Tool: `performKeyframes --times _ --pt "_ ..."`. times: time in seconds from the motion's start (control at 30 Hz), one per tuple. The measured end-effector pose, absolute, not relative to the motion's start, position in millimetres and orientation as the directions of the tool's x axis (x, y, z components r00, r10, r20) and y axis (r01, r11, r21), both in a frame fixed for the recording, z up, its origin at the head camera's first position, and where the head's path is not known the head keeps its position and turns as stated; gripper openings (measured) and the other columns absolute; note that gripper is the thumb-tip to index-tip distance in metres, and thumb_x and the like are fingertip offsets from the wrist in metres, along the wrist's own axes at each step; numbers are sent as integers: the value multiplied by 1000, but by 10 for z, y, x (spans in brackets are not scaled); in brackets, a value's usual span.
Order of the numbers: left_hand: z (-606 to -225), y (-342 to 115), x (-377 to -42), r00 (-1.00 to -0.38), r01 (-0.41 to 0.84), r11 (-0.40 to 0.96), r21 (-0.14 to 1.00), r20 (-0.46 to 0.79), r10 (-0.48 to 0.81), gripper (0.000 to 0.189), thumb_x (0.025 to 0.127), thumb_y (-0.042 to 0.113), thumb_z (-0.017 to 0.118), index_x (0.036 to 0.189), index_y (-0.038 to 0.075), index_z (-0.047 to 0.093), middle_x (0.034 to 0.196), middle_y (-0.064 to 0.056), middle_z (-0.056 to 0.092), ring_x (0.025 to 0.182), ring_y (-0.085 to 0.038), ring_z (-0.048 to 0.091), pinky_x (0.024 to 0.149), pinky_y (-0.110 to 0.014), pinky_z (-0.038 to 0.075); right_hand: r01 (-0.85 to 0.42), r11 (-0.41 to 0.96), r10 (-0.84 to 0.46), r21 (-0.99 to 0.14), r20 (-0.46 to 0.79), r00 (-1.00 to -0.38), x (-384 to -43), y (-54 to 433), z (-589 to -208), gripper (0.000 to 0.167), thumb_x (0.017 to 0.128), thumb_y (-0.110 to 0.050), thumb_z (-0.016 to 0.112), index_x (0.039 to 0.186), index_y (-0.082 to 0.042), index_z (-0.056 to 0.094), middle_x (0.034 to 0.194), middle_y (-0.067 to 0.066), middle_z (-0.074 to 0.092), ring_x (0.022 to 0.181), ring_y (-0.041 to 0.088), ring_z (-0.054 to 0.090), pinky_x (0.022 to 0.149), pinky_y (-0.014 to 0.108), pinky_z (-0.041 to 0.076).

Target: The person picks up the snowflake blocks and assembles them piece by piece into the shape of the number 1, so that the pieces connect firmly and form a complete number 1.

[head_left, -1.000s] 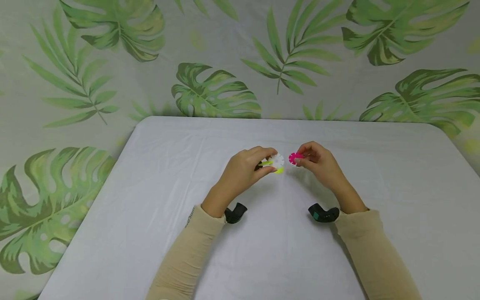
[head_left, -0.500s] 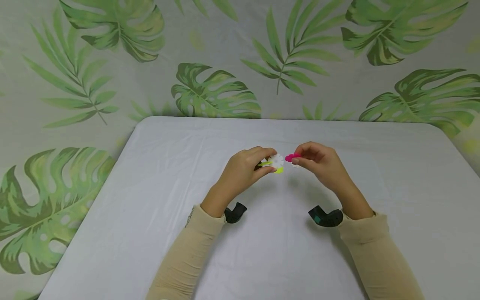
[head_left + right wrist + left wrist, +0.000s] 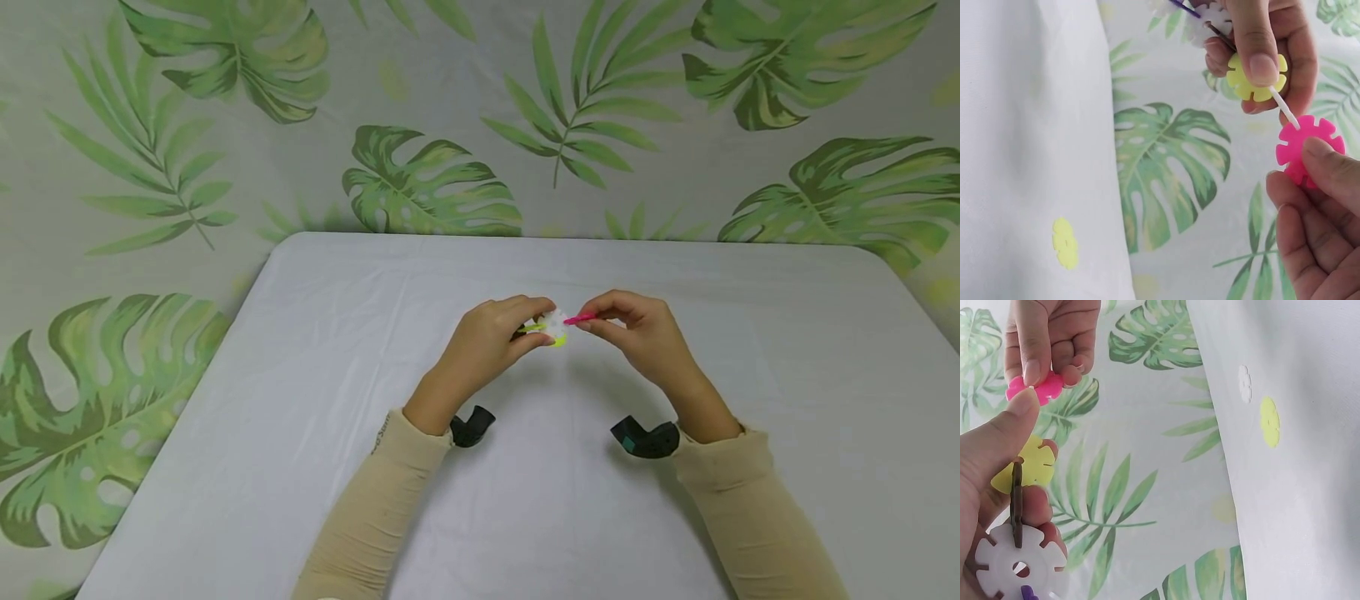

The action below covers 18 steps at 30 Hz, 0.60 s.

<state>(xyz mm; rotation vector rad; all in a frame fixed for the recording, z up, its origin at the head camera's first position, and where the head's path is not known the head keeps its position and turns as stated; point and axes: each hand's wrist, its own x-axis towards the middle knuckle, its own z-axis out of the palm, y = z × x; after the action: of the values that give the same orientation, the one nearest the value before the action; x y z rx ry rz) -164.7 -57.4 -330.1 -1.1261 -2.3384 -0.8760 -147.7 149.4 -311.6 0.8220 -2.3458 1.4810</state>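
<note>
My left hand grips a chain of notched plastic discs slotted together. In the left wrist view it includes a white disc, a brown disc seen edge-on and a yellow disc; a bit of purple disc shows at the bottom. My right hand pinches a pink notched disc between thumb and fingers. A white disc, seen edge-on, spans from the yellow disc to a notch of the pink one. Whether it is fully seated there, I cannot tell.
Over the white-covered table both hands are raised. A white disc and a yellow disc lie flat on the table. Black devices sit at both wrists. Behind the table hangs a leaf-patterned cloth.
My right hand has turned the pink disc from face-on to edge-on and moved it left, up to the chain's white disc. The left hand stays almost still.
</note>
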Motion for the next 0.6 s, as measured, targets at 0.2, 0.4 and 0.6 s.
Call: performKeyframes --times 0.2,0.4,0.6 --pt "-3329 -562 -1661 -588 803 483 349 598 545 34 77 22 71 105 5 63 93 1 64 72 -6 56 64 -18 41 -616 297 -323 -730 530 -784 -1490 1480 -3153 13 71 18 64 79 8 63 77 18 63 74 7 57 65 17 44" --pt "-3344 -550 -1669 -578 809 486 331 601 552 34 76 22 71 105 5 63 89 1 64 68 -6 55 63 -18 41 -629 277 -341 -726 538 -771 -1505 1484 -3187 13 71 19 63 80 10 64 78 19 64 77 8 59 72 18 46" --pt "-3351 -549 -1670 -581 806 495 325 594 556 35 76 23 71 105 5 63 88 1 64 67 -5 54 63 -18 40 -639 234 -345 -733 552 -759 -1566 1518 -3301 15 71 19 63 82 8 65 80 18 64 79 8 59 74 19 46"
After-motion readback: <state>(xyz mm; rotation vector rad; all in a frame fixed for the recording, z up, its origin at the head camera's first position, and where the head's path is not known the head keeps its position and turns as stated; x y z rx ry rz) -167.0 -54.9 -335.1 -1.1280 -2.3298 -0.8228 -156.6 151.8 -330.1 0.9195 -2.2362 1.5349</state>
